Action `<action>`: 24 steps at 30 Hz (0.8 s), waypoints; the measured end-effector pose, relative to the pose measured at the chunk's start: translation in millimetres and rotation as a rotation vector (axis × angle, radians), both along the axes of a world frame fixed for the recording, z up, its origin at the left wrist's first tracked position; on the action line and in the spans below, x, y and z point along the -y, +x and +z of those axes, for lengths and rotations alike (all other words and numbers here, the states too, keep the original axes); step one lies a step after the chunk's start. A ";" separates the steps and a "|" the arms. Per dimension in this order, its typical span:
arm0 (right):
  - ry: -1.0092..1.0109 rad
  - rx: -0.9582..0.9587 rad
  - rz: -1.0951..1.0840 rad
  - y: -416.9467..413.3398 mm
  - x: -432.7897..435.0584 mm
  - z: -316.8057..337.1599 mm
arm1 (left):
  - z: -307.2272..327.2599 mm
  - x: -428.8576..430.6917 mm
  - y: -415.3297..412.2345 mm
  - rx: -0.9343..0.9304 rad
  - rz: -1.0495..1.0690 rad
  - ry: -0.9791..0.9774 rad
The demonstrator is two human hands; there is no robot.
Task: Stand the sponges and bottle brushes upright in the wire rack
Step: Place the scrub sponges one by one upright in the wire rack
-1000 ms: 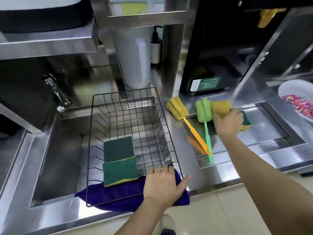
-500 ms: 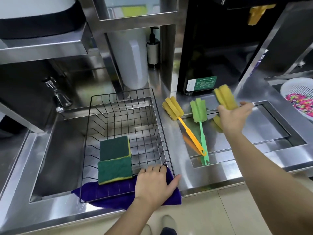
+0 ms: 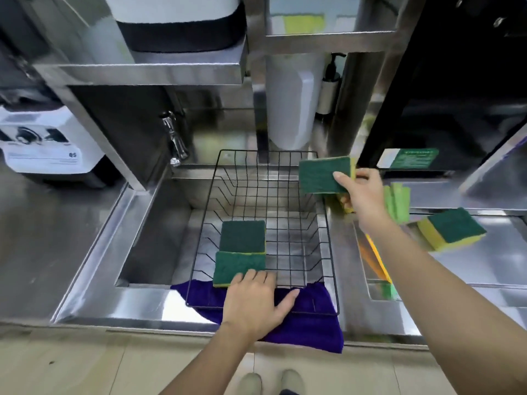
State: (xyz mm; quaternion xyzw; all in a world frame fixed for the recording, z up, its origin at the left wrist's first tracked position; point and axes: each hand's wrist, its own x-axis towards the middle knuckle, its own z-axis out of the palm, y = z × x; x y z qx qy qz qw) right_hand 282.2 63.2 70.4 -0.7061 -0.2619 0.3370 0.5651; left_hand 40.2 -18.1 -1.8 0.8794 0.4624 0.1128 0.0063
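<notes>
A black wire rack (image 3: 328, 246) sits over the steel sink with two green-and-yellow sponges (image 3: 242, 236) standing in its left slots. My left hand (image 3: 256, 300) lies flat on the rack's front edge, fingers spread. My right hand (image 3: 362, 192) holds a third green sponge (image 3: 322, 175) upright above the rack's far right corner. Another sponge (image 3: 452, 229) lies on the counter to the right. A green bottle brush (image 3: 397, 203) and an orange-handled brush (image 3: 376, 260) lie behind my right forearm, partly hidden.
A purple cloth (image 3: 308, 323) lies under the rack's front. A faucet (image 3: 175, 138) stands at the sink's back left, a white dispenser (image 3: 291, 104) behind the rack. A black appliance (image 3: 445, 95) fills the back right. A steel shelf (image 3: 148, 69) overhangs the left.
My right hand lifted a sponge off the right counter and carried it left, over the rack's far right corner. My left hand stayed on the rack's front edge. The camera shifted.
</notes>
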 end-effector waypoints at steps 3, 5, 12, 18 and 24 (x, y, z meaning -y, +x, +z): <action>-0.090 -0.026 0.123 -30.3 -17.3 -15.0 | -1.1 -2.1 -10.8 0.031 0.029 0.024; -0.125 -0.097 0.161 -48.0 -25.4 -23.6 | -1.3 -1.9 -15.2 0.046 0.041 0.034; -0.236 -0.276 0.187 -93.1 -51.0 -42.8 | -4.9 -3.5 -15.8 0.010 0.038 0.022; -0.318 -0.222 0.280 -118.4 -66.7 -53.5 | -4.9 -5.2 -16.6 -0.035 0.015 0.006; -0.365 -0.011 0.418 -132.7 -57.3 -56.2 | -3.0 -5.3 -16.9 -0.043 -0.002 -0.024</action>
